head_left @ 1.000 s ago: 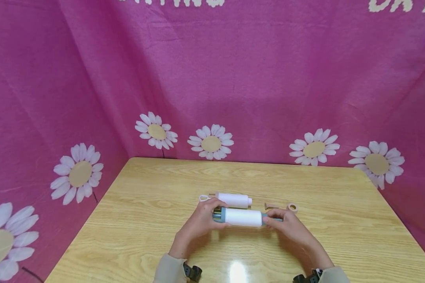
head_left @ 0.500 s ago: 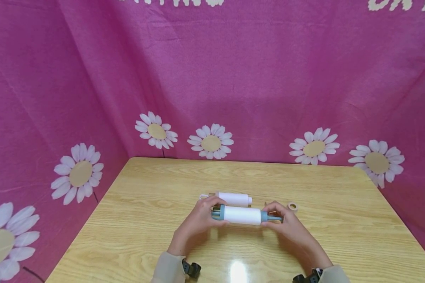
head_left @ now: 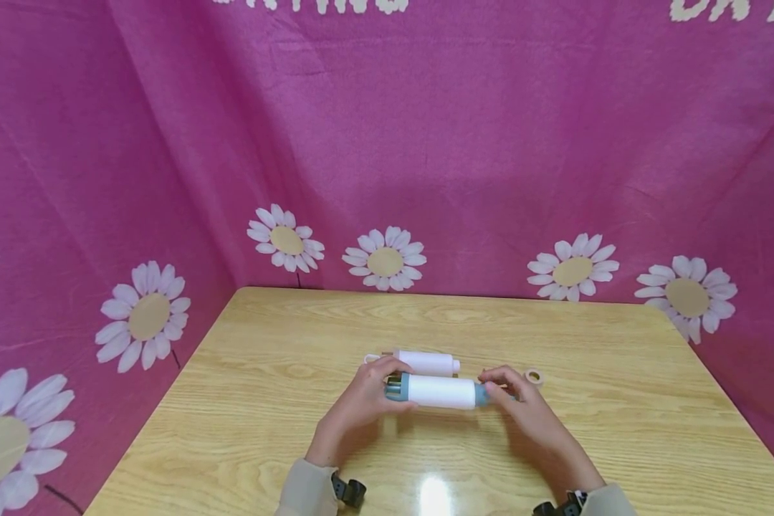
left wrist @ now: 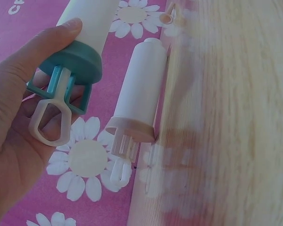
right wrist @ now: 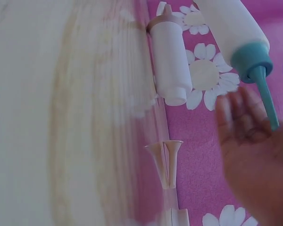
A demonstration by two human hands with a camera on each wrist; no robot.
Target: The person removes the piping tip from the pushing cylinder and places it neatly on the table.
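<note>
White plastic forms the barrel of the teal-capped syringe-shaped piping tube (head_left: 440, 391), which is hovering just above the light wooden tabletop (head_left: 264, 401); the left hand (head_left: 361, 403) is curling its grip around the teal plunger end, while the right hand (head_left: 522, 408) is cupping loosely spread fingers about the teal nozzle tip without closing on it. Just behind this tube, a second white tube with pink fittings (head_left: 426, 362) is lying on the tabletop, with a small pink ring (head_left: 532, 375) lying to that tube's right.
</note>
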